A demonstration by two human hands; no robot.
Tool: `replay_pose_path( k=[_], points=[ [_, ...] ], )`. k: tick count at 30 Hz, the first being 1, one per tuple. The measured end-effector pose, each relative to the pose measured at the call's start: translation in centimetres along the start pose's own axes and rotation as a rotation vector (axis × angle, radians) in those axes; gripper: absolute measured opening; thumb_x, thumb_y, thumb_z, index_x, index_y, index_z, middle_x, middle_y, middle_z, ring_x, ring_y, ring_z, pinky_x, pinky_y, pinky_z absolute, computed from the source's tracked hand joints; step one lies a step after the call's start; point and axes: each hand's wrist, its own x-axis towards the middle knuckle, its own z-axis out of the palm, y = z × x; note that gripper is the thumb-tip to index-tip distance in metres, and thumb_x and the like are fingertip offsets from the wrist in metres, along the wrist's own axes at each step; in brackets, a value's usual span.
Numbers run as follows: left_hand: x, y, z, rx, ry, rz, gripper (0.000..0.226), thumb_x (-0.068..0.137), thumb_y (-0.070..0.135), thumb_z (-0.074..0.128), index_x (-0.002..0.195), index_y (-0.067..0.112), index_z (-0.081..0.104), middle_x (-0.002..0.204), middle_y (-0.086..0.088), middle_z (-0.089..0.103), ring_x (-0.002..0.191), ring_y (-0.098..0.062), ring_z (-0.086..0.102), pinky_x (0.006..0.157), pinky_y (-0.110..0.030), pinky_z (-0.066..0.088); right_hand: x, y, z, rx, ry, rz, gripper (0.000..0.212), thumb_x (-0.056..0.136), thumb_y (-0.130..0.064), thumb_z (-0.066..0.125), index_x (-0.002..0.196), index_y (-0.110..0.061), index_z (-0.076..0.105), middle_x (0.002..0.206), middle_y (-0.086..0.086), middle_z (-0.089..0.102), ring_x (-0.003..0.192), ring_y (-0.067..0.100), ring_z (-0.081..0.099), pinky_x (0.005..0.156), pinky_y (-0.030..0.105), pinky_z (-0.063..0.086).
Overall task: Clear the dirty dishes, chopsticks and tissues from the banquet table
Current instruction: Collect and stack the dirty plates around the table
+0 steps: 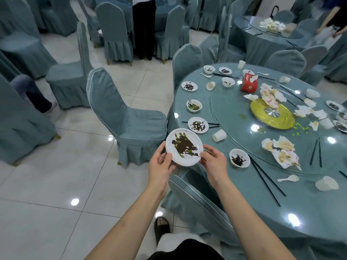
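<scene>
White and smeared with dark brown and green sauce, a small stack of plates (184, 147) is held in the centre of the frame, just off the near left edge of the banquet table (309, 212), above the floor and beside a blue-covered chair (129, 121); the left hand (159, 166) grips its left rim, thumb on top and the fingers curled below, and the right hand (213, 162) pinches the right rim with thumb and fingertips.

On the table, to the right of the hands, a dirty bowl (239, 158) stands near the edge with dark remains inside; a pair of black chopsticks (266, 181) lies just beside it, pointing to the lower right. Above the held stack a dirty plate (198, 124) rests on the table, with another bowl (194, 105) holding green sauce further up, and one more plate (189, 86) above that; a paper cup (219, 135) lies on its side near the edge of the glass turntable (234, 109). Crumpled, stained tissues (281, 151) are spread on the turntable in the right part of the frame; more of them lie around the golden centre disc (272, 115). A red tissue box (249, 82) stands in the upper right; a white spoon (289, 178) and a second fallen cup (326, 183) lie at the lower right.
</scene>
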Motion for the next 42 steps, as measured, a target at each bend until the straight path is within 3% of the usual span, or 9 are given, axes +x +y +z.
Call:
replay_pose_path(
  k=[5, 9, 11, 18, 22, 30, 36, 42],
  points=[
    [2.5, 1.8, -1.8, -0.007, 0.005, 0.015, 0.041, 0.104, 0.007, 0.056, 0.137, 0.031, 0.057, 0.118, -0.010, 0.074, 0.119, -0.027, 0.068, 0.096, -0.045, 0.058, 1.4, -0.2, 3.3, 0.012, -0.038, 0.000, 0.032, 0.084, 0.006, 0.068, 0.109, -0.012, 0.076, 0.106, 0.012, 0.077, 0.103, 0.033, 0.072, 0.094, 0.044, 0.059],
    [5.3, 3.6, -3.2, 0.032, 0.002, 0.024, 0.045, 0.104, 0.008, 0.055, 0.144, 0.028, 0.053, 0.115, -0.006, 0.075, 0.117, -0.021, 0.068, 0.081, -0.028, 0.060, 3.8, -0.4, 6.5, 0.062, -0.043, -0.014, 0.038, 0.084, 0.007, 0.069, 0.115, -0.014, 0.072, 0.100, 0.013, 0.075, 0.085, 0.023, 0.069, 0.083, 0.034, 0.058],
    [6.9, 4.9, -3.9, 0.049, 0.002, 0.027, 0.046, 0.104, 0.007, 0.054, 0.145, 0.027, 0.052, 0.114, -0.006, 0.075, 0.114, -0.018, 0.070, 0.079, -0.025, 0.059, 5.0, -0.5, 8.7, 0.082, -0.059, -0.011, 0.035, 0.085, 0.010, 0.067, 0.110, -0.015, 0.073, 0.092, 0.007, 0.074, 0.078, 0.016, 0.067, 0.075, 0.029, 0.057],
    [14.3, 10.0, -6.6, 0.079, 0.073, 0.034, 0.044, 0.102, 0.005, 0.057, 0.140, 0.027, 0.054, 0.106, -0.003, 0.076, 0.110, -0.017, 0.071, 0.081, -0.028, 0.060, 10.6, 0.0, 16.9, 0.159, -0.102, 0.081, 0.028, 0.087, 0.008, 0.068, 0.110, -0.008, 0.074, 0.098, 0.009, 0.077, 0.078, 0.017, 0.067, 0.068, 0.025, 0.055],
    [18.6, 11.2, -6.8, 0.077, 0.107, 0.008, 0.046, 0.103, 0.005, 0.056, 0.143, 0.026, 0.052, 0.110, -0.007, 0.074, 0.117, -0.023, 0.068, 0.091, -0.035, 0.058, 13.9, -0.2, 19.8, 0.184, -0.085, 0.082, 0.023, 0.089, 0.004, 0.069, 0.110, -0.002, 0.074, 0.102, 0.016, 0.076, 0.076, 0.019, 0.065, 0.068, 0.026, 0.056],
    [24.2, 10.7, -5.4, 0.110, 0.091, -0.041, 0.046, 0.102, 0.001, 0.053, 0.142, 0.024, 0.054, 0.113, -0.015, 0.073, 0.109, -0.019, 0.072, 0.076, -0.027, 0.060, 17.7, -0.6, 20.0, 0.142, -0.038, 0.037, 0.021, 0.090, 0.001, 0.068, 0.107, -0.007, 0.077, 0.102, 0.012, 0.078, 0.078, 0.019, 0.062, 0.076, 0.032, 0.055],
    [28.3, 10.3, -3.4, 0.172, -0.006, -0.102, 0.042, 0.103, 0.010, 0.057, 0.143, 0.024, 0.054, 0.117, -0.013, 0.074, 0.114, -0.024, 0.070, 0.096, -0.044, 0.059, 20.1, -0.3, 19.2, 0.171, 0.103, 0.030, 0.021, 0.090, 0.004, 0.067, 0.102, -0.010, 0.078, 0.099, 0.010, 0.078, 0.078, 0.018, 0.062, 0.072, 0.029, 0.052],
    [33.5, 9.9, -1.7, 0.214, -0.116, -0.164, 0.044, 0.102, 0.005, 0.056, 0.142, 0.022, 0.054, 0.112, -0.014, 0.074, 0.110, -0.022, 0.071, 0.086, -0.037, 0.062, 23.2, 0.0, 19.1, 0.209, 0.247, 0.037, 0.020, 0.090, 0.004, 0.067, 0.103, -0.007, 0.076, 0.099, 0.013, 0.077, 0.075, 0.019, 0.061, 0.070, 0.030, 0.053]
  ],
)
